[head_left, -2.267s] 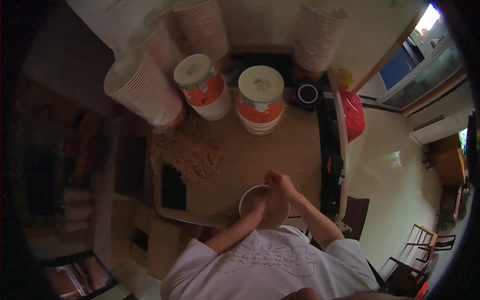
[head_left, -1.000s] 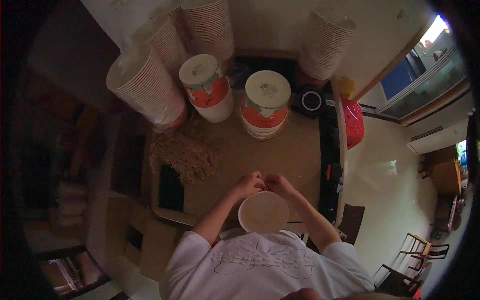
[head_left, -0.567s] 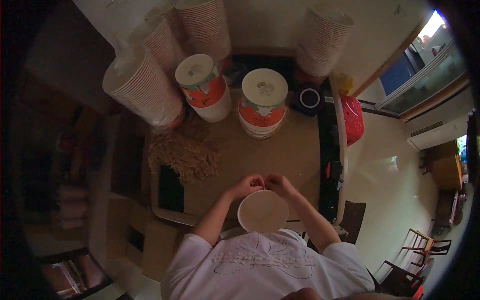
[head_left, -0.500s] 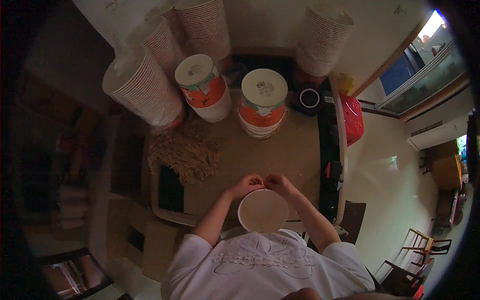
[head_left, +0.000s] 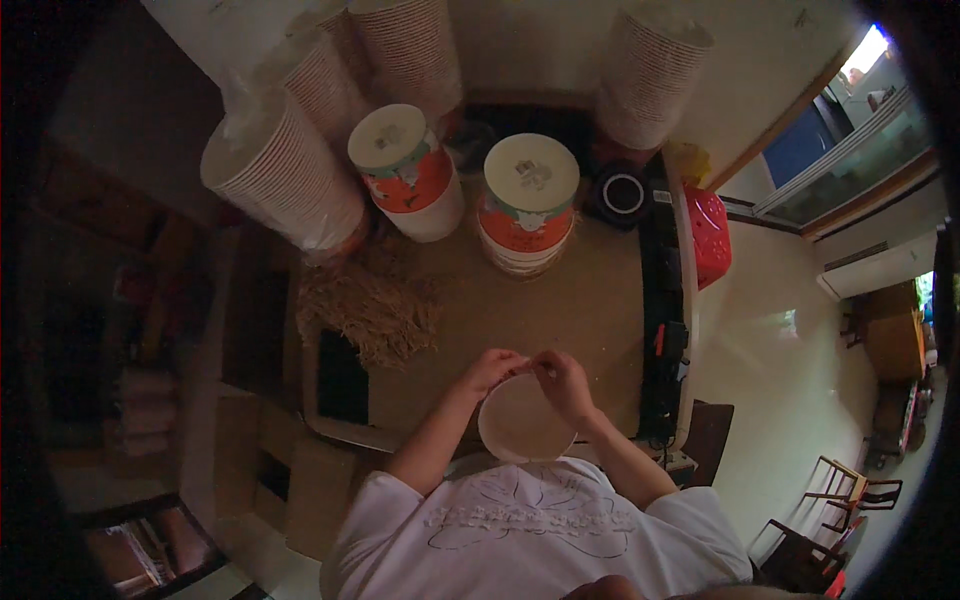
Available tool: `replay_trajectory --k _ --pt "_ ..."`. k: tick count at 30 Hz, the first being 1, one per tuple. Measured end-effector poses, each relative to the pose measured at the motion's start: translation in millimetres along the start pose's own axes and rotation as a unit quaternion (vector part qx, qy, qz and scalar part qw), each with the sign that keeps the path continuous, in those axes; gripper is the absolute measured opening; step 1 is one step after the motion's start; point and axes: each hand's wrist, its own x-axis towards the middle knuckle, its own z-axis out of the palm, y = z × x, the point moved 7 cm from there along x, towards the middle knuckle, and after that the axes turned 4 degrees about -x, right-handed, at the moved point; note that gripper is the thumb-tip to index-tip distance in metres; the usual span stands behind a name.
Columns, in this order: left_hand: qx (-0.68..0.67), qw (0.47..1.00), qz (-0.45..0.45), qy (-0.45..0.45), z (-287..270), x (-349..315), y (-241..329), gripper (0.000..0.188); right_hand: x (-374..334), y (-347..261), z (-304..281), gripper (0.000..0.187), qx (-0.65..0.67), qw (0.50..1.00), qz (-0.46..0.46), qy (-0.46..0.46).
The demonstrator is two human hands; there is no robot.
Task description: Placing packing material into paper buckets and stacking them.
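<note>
A round white paper bucket (head_left: 525, 420) rests close against my shirt at the table's near edge, its open mouth facing up. My left hand (head_left: 492, 372) is closed on the far rim of the bucket. Right beside it, my right hand (head_left: 562, 383) is bent at the wrist, thumb and fingers pinched together at the same part of the rim. Whatever lies between those fingertips is too small to make out. Left of my hands, a loose heap of brown cords (head_left: 375, 312) lies on the table.
Two lidded orange-and-white buckets (head_left: 530, 225) (head_left: 405, 185) stand farther back. Tall nested stacks of white buckets (head_left: 285, 175) (head_left: 655, 80) line the wall. A dark round object (head_left: 620, 197) sits by the right stack. Beyond the right edge is a red plastic stool (head_left: 708, 237).
My right hand has turned at the wrist and lifted slightly, its fingers now pinched above the rim. My left hand and the bucket have hardly moved.
</note>
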Motion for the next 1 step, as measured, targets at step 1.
replay_trajectory --k 1 --pt "-0.017 1.000 -0.002 0.003 0.7 -1.3 0.4 0.019 -2.1 -8.5 -5.2 0.008 -0.044 0.999 -0.017 0.008"
